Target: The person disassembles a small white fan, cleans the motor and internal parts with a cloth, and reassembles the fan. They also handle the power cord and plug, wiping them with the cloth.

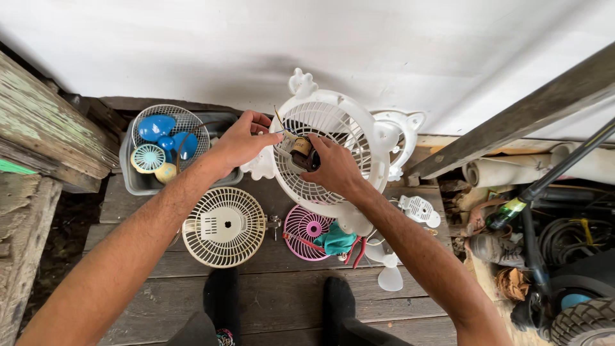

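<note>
Head camera, looking steeply down (close) over hands (288,154), plank floor (282,301)

centre: fan housing (333,154) stands tilted against the wall (192,45), on the plank floor (282,301).
on housing: left hand (240,142) at its left rim, right hand (333,168) on the motor (301,152).
left: bin (138,182) holding a grille (176,128).
before housing: round grille (224,226), small grille (307,232) to its right.
right: tyre (586,320).

Soft, even daylight; faint shadow on the white wall (192,45); sharp centre; wide-angle bending at the edges.
</note>
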